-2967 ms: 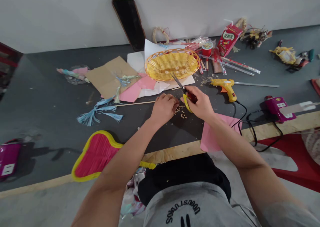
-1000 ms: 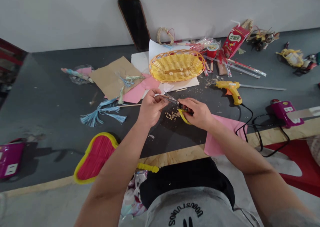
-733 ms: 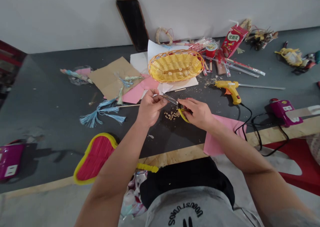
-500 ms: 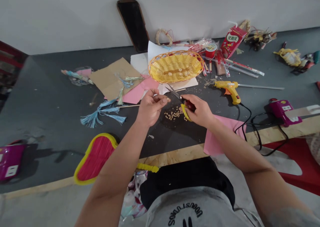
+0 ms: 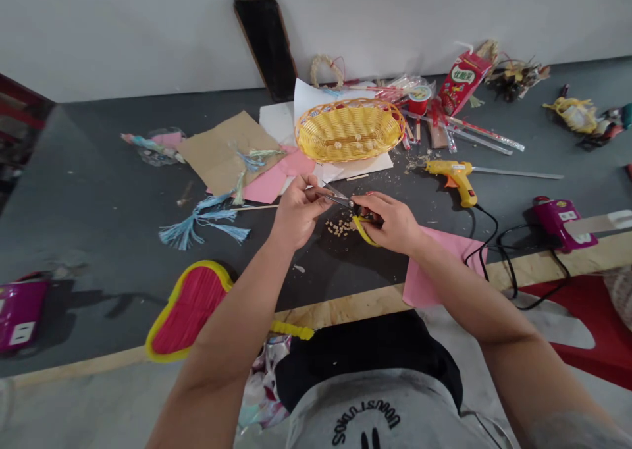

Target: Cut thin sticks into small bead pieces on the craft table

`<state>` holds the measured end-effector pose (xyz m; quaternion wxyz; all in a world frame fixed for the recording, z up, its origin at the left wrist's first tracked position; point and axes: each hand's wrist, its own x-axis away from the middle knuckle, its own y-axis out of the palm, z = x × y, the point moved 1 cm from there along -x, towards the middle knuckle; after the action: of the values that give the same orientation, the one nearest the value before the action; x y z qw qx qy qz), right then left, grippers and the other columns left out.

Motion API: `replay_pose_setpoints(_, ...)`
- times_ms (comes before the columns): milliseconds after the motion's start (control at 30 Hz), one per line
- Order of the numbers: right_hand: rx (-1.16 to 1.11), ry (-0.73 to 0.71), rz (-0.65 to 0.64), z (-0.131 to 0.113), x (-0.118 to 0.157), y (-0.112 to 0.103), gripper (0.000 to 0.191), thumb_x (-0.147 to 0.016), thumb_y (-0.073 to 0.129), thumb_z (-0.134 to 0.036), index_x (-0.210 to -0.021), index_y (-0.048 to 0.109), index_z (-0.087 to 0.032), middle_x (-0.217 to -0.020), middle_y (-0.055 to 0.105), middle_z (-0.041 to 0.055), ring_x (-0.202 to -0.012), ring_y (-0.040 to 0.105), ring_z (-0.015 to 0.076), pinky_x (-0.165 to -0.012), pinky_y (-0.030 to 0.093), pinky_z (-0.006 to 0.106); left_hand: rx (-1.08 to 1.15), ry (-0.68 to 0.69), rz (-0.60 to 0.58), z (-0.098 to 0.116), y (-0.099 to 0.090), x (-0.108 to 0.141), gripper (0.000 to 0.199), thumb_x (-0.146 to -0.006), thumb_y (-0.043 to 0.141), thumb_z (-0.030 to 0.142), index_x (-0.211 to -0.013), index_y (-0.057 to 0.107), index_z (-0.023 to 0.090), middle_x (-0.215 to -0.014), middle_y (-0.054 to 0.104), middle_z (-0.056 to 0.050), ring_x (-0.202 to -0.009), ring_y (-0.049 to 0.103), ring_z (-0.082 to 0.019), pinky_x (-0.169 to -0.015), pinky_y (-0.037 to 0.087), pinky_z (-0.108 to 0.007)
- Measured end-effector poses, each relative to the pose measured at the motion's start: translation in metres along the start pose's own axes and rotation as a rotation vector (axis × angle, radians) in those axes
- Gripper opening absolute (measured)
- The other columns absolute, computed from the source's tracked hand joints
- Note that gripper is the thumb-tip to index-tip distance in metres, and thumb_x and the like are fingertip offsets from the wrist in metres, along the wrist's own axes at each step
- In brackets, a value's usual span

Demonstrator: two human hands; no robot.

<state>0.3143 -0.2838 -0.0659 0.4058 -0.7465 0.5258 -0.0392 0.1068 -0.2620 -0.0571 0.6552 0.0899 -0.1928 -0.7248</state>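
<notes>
My right hand (image 5: 392, 220) grips a pair of scissors (image 5: 351, 203) with yellow handles. Its blades point left and stand apart, close to the fingertips of my left hand (image 5: 300, 215). Thumb and forefinger of that left hand are pinched on a tiny pale piece, mostly hidden by fingers and blades; its kind does not show. Below the scissors lies a scatter of small tan bits (image 5: 340, 228) on the dark tabletop. A yellow woven basket (image 5: 350, 130) stands behind both hands, with several small pale clusters in it.
Right of my hands lies a yellow glue gun (image 5: 457, 176), its black cord running toward a purple box (image 5: 563, 224). Blue tassels (image 5: 202, 222), brown paper (image 5: 230, 149) and a red-and-yellow paddle shape (image 5: 190, 311) lie left. A red drink carton (image 5: 464, 80) stands behind.
The scissors have moved left and turned flatter, bringing their blades up to my left fingertips. My left hand has stayed nearly in place, still pinching.
</notes>
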Motion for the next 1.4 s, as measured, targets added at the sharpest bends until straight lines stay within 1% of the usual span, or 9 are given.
replay_pose_setpoints(200,0.006,-0.01,0.006,0.002,0.002,0.001,0.039,-0.085,0.057,-0.016,-0.122,0.067,-0.019,-0.092,0.07,0.0053,-0.077,0.065,0.0154,-0.069,0.053,0.027,-0.041,0.024,0.004,-0.001,-0.002,0.0,0.059,-0.054,0.096,0.023,-0.087,0.046,0.022,-0.068,0.068,0.007,-0.063,0.065,-0.01,-0.064,0.049,-0.02)
replay_pose_setpoints(300,0.006,0.014,0.029,0.004,0.001,0.003,0.039,-0.085,0.057,-0.016,-0.122,0.067,-0.02,-0.094,0.071,0.0052,-0.08,0.067,0.0163,-0.073,0.053,0.027,-0.122,0.037,0.011,-0.002,-0.003,-0.001,0.057,-0.056,0.094,0.026,-0.087,0.047,0.022,-0.069,0.068,0.007,-0.065,0.066,-0.011,-0.066,0.049,-0.021)
replay_pose_setpoints(467,-0.015,0.156,0.167,0.01,-0.003,-0.001,0.034,-0.09,0.063,-0.035,-0.122,0.065,-0.023,-0.101,0.072,0.0066,-0.085,0.067,0.019,-0.079,0.055,0.032,-0.599,0.083,-0.061,-0.003,-0.007,0.0,0.03,-0.068,0.081,0.024,-0.083,0.056,0.02,-0.077,0.072,0.001,-0.069,0.065,-0.013,-0.069,0.048,-0.025)
replay_pose_setpoints(567,-0.02,0.215,0.225,0.016,-0.004,-0.005,0.035,-0.091,0.063,-0.039,-0.123,0.063,-0.024,-0.1,0.072,0.0062,-0.084,0.066,0.0191,-0.079,0.056,0.033,-0.844,0.14,-0.14,-0.002,-0.006,0.003,0.015,-0.074,0.073,0.022,-0.084,0.063,0.02,-0.079,0.074,-0.001,-0.072,0.066,-0.016,-0.073,0.05,-0.029)
replay_pose_setpoints(800,0.001,0.235,0.28,0.025,-0.005,-0.005,0.036,-0.09,0.063,-0.039,-0.122,0.062,-0.024,-0.1,0.071,0.0056,-0.084,0.065,0.0188,-0.079,0.055,0.034,-1.056,0.204,-0.267,0.003,-0.007,0.004,0.016,-0.075,0.068,0.018,-0.089,0.072,0.023,-0.085,0.075,-0.002,-0.077,0.066,-0.019,-0.074,0.049,-0.03)
replay_pose_setpoints(1000,-0.019,0.266,0.347,0.028,-0.008,-0.009,0.039,-0.089,0.063,-0.041,-0.123,0.06,-0.022,-0.094,0.069,0.0033,-0.078,0.063,0.016,-0.078,0.054,0.032,-1.094,0.259,-0.111,0.002,-0.014,-0.001,0.015,-0.085,0.065,0.031,-0.093,0.072,0.021,-0.077,0.071,-0.003,-0.069,0.063,-0.019,-0.068,0.043,-0.029)
replay_pose_setpoints(1167,0.089,0.243,0.253,0.027,-0.016,-0.019,0.05,-0.084,0.056,-0.023,-0.134,0.055,-0.024,-0.112,0.071,0.0084,-0.099,0.067,0.0213,-0.091,0.055,0.039,-1.066,0.317,0.056,0.006,-0.016,0.0,0.025,-0.088,0.062,0.04,-0.102,0.07,0.021,-0.06,0.061,0.003,-0.058,0.057,-0.017,-0.063,0.038,-0.028)
replay_pose_setpoints(1267,0.213,0.229,0.191,0.028,-0.033,-0.037,0.055,-0.081,0.055,-0.017,-0.136,0.055,-0.022,-0.113,0.072,0.0101,-0.101,0.068,0.024,-0.092,0.055,0.042,-1.053,0.335,0.073,0.006,-0.017,-0.001,0.031,-0.089,0.06,0.046,-0.107,0.068,0.021,-0.062,0.064,0.002,-0.061,0.06,-0.017,-0.065,0.04,-0.028)
replay_pose_setpoints(1400,0.484,0.248,0.18,0.035,-0.071,-0.08,0.046,-0.085,0.056,-0.021,-0.131,0.061,-0.022,-0.117,0.073,0.0115,-0.103,0.068,0.0271,-0.092,0.054,0.044,-1.044,0.351,0.094,0.003,-0.021,-0.005,0.027,-0.088,0.06,0.043,-0.103,0.067,0.022,-0.074,0.072,-0.001,-0.068,0.064,-0.018,-0.068,0.043,-0.028)
